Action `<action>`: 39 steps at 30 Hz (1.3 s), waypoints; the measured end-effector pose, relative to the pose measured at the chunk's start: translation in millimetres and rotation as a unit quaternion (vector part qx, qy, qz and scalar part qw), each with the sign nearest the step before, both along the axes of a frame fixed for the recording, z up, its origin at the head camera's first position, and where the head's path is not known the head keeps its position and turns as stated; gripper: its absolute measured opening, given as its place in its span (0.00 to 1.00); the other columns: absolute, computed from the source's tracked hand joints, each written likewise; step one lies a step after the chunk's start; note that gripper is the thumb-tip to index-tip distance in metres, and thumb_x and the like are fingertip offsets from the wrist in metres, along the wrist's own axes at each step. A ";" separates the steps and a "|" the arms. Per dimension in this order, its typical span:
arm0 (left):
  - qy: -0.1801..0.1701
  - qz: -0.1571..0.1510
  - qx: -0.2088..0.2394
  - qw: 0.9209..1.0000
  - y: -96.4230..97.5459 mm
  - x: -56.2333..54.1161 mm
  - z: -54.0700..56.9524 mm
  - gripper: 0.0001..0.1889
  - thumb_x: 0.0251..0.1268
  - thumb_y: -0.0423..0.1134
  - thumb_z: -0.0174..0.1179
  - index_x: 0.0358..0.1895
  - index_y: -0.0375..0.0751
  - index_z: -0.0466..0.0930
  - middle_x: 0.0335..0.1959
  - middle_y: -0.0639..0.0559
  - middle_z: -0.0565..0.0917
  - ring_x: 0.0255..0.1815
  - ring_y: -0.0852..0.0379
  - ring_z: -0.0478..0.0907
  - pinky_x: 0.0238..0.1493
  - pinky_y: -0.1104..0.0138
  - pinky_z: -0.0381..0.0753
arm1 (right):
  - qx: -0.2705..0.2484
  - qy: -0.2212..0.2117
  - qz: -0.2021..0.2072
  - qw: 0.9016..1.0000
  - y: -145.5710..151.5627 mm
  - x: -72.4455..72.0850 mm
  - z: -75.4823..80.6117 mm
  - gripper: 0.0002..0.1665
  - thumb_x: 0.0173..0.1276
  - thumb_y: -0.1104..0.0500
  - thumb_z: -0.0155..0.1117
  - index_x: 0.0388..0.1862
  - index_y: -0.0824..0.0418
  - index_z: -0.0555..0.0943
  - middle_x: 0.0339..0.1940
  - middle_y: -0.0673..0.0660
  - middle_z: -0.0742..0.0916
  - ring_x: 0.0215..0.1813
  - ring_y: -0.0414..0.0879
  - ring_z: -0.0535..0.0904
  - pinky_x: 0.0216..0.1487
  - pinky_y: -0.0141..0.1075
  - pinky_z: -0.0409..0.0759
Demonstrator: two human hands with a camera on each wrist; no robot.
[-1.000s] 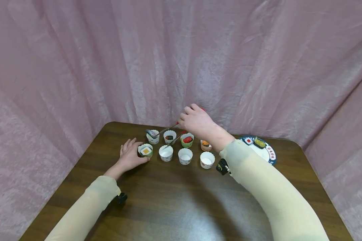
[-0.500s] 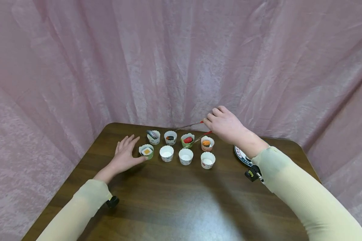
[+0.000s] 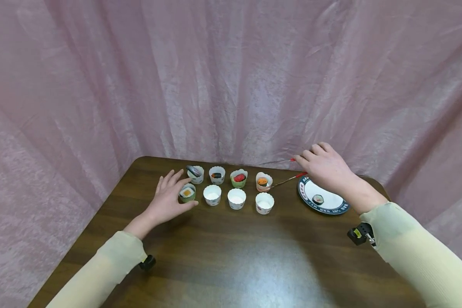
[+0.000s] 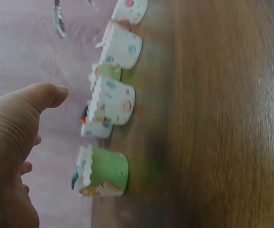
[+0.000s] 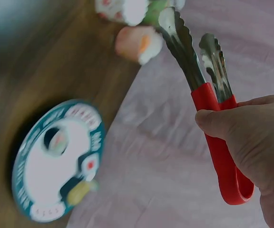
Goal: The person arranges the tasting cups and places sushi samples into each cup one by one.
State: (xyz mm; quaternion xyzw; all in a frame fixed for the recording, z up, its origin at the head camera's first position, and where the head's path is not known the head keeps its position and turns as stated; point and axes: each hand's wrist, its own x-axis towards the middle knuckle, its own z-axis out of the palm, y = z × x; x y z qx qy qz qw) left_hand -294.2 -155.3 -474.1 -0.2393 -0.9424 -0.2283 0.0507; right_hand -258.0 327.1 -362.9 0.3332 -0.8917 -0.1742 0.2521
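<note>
My right hand [image 3: 325, 169] holds red-handled metal tongs [image 5: 213, 140], their jaws apart with nothing between them. In the head view, it is in the air over the far side of a round blue-rimmed plate [image 3: 333, 198]. A small sushi roll [image 3: 318, 199] shows on that plate. The right wrist view adds a red-centred roll [image 5: 89, 165] and a yellow-topped piece [image 5: 79, 191]. At the left, my left hand [image 3: 165, 203] spreads its fingers around a green paper cup [image 3: 188, 199] with a white and yellow piece [image 3: 186, 192] inside; contact is unclear.
Behind stands a row of paper cups holding a silvery piece [image 3: 193, 171], a dark one [image 3: 216, 175], a red one [image 3: 239, 178] and an orange one [image 3: 262, 182]. White cups [image 3: 236, 205] without contents line the front row. A pink curtain [image 3: 231, 85] hangs behind the wooden table [image 3: 223, 256].
My right hand has carried the tongs rightward, from over the left cups to beside the plate. My left hand drew slightly off the green cup, then came back near it with fingers spread.
</note>
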 end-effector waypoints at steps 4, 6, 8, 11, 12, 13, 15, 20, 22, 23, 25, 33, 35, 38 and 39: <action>0.007 -0.013 -0.009 1.000 9.9 5.1 3.1 0.44 0.59 0.62 0.70 0.75 0.42 0.69 0.82 0.40 0.52 0.83 0.37 0.38 0.76 0.38 0.31 | 0.009 -0.016 -0.023 1.000 29.7 12.6 -4.3 0.32 0.52 0.62 0.81 0.58 0.64 0.82 0.44 0.59 0.85 0.49 0.61 0.77 0.58 0.56 0.71; 0.013 -0.021 -0.012 1.000 15.0 7.4 4.2 0.44 0.59 0.62 0.71 0.75 0.43 0.69 0.82 0.40 0.53 0.83 0.37 0.39 0.76 0.38 0.31 | 0.014 -0.026 -0.037 0.999 42.8 19.2 -5.1 0.35 0.50 0.60 0.84 0.59 0.64 0.82 0.45 0.59 0.86 0.50 0.61 0.77 0.58 0.57 0.71; 0.021 -0.029 -0.013 0.999 20.5 9.6 4.8 0.44 0.58 0.61 0.72 0.75 0.43 0.70 0.81 0.39 0.55 0.82 0.36 0.40 0.76 0.37 0.32 | 0.018 -0.035 -0.051 0.998 55.1 25.7 -5.8 0.36 0.51 0.59 0.83 0.59 0.64 0.82 0.46 0.60 0.86 0.50 0.61 0.78 0.59 0.58 0.71; 0.027 -0.041 -0.012 0.999 27.6 13.6 5.7 0.44 0.57 0.60 0.73 0.74 0.44 0.71 0.81 0.38 0.56 0.82 0.36 0.41 0.75 0.36 0.33 | 0.014 -0.050 -0.067 0.996 71.3 33.7 -7.9 0.31 0.54 0.63 0.79 0.59 0.64 0.82 0.46 0.60 0.86 0.51 0.62 0.78 0.60 0.59 0.70; 0.028 -0.044 -0.011 0.999 29.8 14.7 5.6 0.43 0.57 0.60 0.73 0.74 0.44 0.71 0.81 0.38 0.56 0.82 0.36 0.41 0.75 0.36 0.33 | 0.011 -0.055 -0.072 0.996 76.5 36.0 -9.1 0.31 0.55 0.64 0.78 0.59 0.64 0.82 0.47 0.60 0.86 0.52 0.62 0.78 0.60 0.59 0.70; 0.029 -0.047 -0.010 0.998 32.0 15.9 5.5 0.43 0.57 0.60 0.73 0.74 0.44 0.72 0.80 0.38 0.57 0.82 0.36 0.41 0.76 0.36 0.33 | 0.008 -0.057 -0.074 0.996 81.9 38.2 -10.7 0.30 0.54 0.64 0.78 0.58 0.64 0.83 0.46 0.60 0.86 0.51 0.62 0.78 0.59 0.60 0.70; 0.030 -0.052 -0.008 0.998 35.8 17.3 4.9 0.43 0.57 0.60 0.73 0.73 0.44 0.72 0.81 0.38 0.56 0.82 0.36 0.41 0.76 0.36 0.33 | 0.005 -0.061 -0.079 0.995 92.0 42.7 -14.1 0.31 0.53 0.62 0.80 0.57 0.64 0.83 0.46 0.60 0.86 0.51 0.62 0.78 0.58 0.61 0.70; 0.038 -0.050 -0.015 0.998 42.6 16.0 -0.1 0.43 0.56 0.60 0.73 0.73 0.44 0.73 0.81 0.38 0.56 0.82 0.34 0.42 0.76 0.37 0.33 | 0.004 -0.065 -0.080 0.995 114.1 53.5 -21.0 0.38 0.43 0.55 0.86 0.56 0.63 0.84 0.45 0.59 0.87 0.49 0.62 0.78 0.54 0.61 0.71; 0.036 -0.046 -0.019 0.998 44.5 13.8 -2.3 0.43 0.56 0.60 0.73 0.73 0.44 0.73 0.81 0.38 0.56 0.82 0.33 0.42 0.76 0.37 0.34 | 0.010 -0.069 -0.088 0.994 120.7 57.4 -22.4 0.37 0.44 0.56 0.86 0.56 0.63 0.85 0.46 0.59 0.87 0.49 0.61 0.78 0.54 0.61 0.71; 0.035 -0.043 -0.022 0.998 45.2 12.4 -3.4 0.43 0.56 0.61 0.72 0.73 0.44 0.72 0.81 0.38 0.56 0.82 0.33 0.42 0.76 0.36 0.34 | 0.013 -0.073 -0.094 0.993 123.4 59.3 -22.7 0.37 0.44 0.56 0.86 0.56 0.62 0.85 0.46 0.58 0.87 0.49 0.61 0.78 0.54 0.61 0.71; 0.029 -0.036 -0.025 0.999 46.8 9.0 -5.3 0.43 0.56 0.61 0.72 0.73 0.44 0.72 0.81 0.38 0.55 0.82 0.34 0.41 0.76 0.37 0.33 | 0.023 -0.082 -0.111 0.990 127.9 62.2 -22.4 0.35 0.45 0.61 0.85 0.56 0.61 0.85 0.46 0.58 0.87 0.50 0.61 0.78 0.55 0.61 0.71; 0.003 -0.004 -0.043 0.999 47.1 -18.2 -22.7 0.44 0.57 0.65 0.70 0.73 0.42 0.72 0.81 0.38 0.54 0.82 0.35 0.37 0.75 0.36 0.30 | 0.045 -0.112 -0.144 0.982 141.6 64.0 -23.5 0.28 0.49 0.63 0.83 0.51 0.59 0.86 0.45 0.54 0.87 0.47 0.59 0.79 0.54 0.60 0.71; -0.002 0.000 -0.048 0.999 46.1 -23.9 -26.9 0.45 0.57 0.66 0.69 0.73 0.41 0.71 0.81 0.37 0.54 0.82 0.35 0.37 0.75 0.35 0.30 | 0.045 -0.115 -0.144 0.982 143.8 61.8 -25.0 0.26 0.49 0.63 0.83 0.49 0.58 0.86 0.43 0.53 0.87 0.45 0.59 0.78 0.53 0.60 0.71; -0.006 0.002 -0.051 0.999 46.4 -28.4 -29.2 0.46 0.57 0.66 0.69 0.74 0.41 0.71 0.81 0.37 0.54 0.82 0.34 0.37 0.75 0.35 0.30 | 0.044 -0.113 -0.144 0.982 146.8 58.1 -27.0 0.25 0.48 0.62 0.84 0.47 0.56 0.87 0.42 0.52 0.88 0.43 0.58 0.78 0.51 0.60 0.72; -0.007 0.003 -0.052 0.999 46.9 -29.4 -29.3 0.47 0.57 0.67 0.69 0.74 0.41 0.71 0.81 0.37 0.54 0.82 0.34 0.37 0.75 0.34 0.30 | 0.044 -0.112 -0.143 0.982 147.4 56.9 -27.3 0.24 0.48 0.61 0.84 0.46 0.56 0.87 0.42 0.52 0.88 0.42 0.58 0.78 0.51 0.59 0.72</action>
